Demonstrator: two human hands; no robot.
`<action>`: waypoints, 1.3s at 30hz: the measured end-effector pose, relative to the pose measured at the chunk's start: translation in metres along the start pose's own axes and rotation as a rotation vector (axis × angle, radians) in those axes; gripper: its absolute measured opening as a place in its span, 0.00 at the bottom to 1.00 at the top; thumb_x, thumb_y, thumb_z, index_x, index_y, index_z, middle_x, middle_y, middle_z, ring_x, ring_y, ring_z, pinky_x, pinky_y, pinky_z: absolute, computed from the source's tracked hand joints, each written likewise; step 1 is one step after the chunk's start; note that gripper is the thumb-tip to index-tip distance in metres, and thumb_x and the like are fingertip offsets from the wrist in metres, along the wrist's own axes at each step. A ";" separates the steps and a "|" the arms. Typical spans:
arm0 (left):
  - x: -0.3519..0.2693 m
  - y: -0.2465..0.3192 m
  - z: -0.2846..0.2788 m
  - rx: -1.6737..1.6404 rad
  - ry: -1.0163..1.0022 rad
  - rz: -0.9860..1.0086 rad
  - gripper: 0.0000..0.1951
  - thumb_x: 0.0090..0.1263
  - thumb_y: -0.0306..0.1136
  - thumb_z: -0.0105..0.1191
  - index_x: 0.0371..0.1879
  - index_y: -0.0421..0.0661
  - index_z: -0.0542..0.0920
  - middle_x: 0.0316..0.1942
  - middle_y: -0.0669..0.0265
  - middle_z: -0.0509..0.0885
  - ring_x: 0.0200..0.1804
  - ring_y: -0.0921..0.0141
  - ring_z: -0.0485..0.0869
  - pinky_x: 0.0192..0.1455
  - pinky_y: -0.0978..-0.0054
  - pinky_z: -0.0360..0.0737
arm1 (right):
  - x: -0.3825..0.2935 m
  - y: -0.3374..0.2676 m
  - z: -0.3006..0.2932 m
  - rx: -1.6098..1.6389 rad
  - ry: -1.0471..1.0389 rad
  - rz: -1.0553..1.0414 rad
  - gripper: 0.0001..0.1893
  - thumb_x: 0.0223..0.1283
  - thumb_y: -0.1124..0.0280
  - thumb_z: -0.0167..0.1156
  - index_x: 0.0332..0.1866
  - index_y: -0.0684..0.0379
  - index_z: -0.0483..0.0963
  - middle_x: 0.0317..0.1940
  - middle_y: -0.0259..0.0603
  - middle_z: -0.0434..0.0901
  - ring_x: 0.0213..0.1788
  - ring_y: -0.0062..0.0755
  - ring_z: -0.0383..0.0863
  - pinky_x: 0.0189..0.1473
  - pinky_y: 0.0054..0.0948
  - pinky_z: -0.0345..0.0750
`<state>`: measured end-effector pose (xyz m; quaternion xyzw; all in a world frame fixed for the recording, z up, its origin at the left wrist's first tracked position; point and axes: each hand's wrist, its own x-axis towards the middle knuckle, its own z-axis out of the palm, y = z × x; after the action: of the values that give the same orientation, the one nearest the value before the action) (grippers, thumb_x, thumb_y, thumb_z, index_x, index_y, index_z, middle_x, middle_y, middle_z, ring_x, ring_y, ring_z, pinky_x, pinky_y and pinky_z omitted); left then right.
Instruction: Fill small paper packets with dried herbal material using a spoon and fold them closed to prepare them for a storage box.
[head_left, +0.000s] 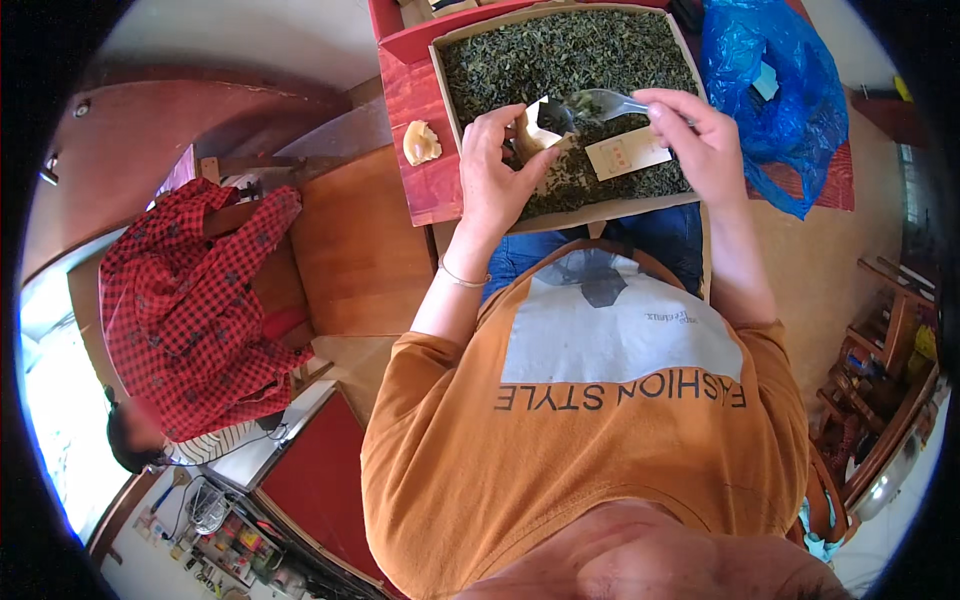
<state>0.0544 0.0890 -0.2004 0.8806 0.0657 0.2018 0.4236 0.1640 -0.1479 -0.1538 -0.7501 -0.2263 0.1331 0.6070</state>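
Observation:
A shallow cardboard box (440, 82) of loose dried leaves (562, 52), which look like tea, lies before me. Above its near half, my left hand (499, 161) holds a small paper packet (536, 129) with its mouth spread. My right hand (694, 142) grips a clear plastic spoon (619, 103) by the handle. Some leaves sit in the spoon's bowl, which is at the packet's mouth; whether they touch I cannot tell. Below the spoon, a flat cream paper packet (626, 155) with a printed mark rests on the leaves, near my right fingers.
A blue plastic bag (780, 97) stands right of the box on the red table (416, 176). Left of the box lies a torn piece of bread or peel (421, 143). A red box (405, 49) is at the back left. Another person in a checked shirt (202, 300) is at left.

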 end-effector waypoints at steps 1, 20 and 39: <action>0.000 0.000 0.000 0.002 -0.001 0.002 0.31 0.53 0.30 0.78 0.58 0.45 0.81 0.51 0.64 0.83 0.48 0.65 0.81 0.43 0.70 0.82 | -0.002 -0.006 0.007 -0.055 0.028 -0.109 0.12 0.76 0.70 0.61 0.57 0.61 0.85 0.37 0.28 0.84 0.36 0.14 0.78 0.39 0.19 0.76; -0.001 -0.001 0.002 -0.068 0.028 -0.027 0.33 0.52 0.27 0.78 0.60 0.44 0.80 0.47 0.63 0.82 0.46 0.66 0.81 0.42 0.71 0.82 | -0.006 -0.030 0.031 -0.363 0.085 -0.680 0.15 0.61 0.85 0.68 0.53 0.64 0.84 0.40 0.43 0.86 0.38 0.35 0.86 0.38 0.28 0.81; -0.002 0.004 0.005 0.042 -0.041 0.261 0.27 0.58 0.24 0.71 0.59 0.43 0.79 0.56 0.55 0.82 0.57 0.52 0.80 0.61 0.57 0.77 | -0.002 0.012 0.064 -0.684 -0.038 -0.697 0.11 0.59 0.74 0.67 0.46 0.58 0.80 0.36 0.38 0.78 0.37 0.40 0.84 0.39 0.36 0.83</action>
<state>0.0546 0.0821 -0.2010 0.8942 -0.0539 0.2360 0.3765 0.1340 -0.0967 -0.1798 -0.7834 -0.5058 -0.1466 0.3302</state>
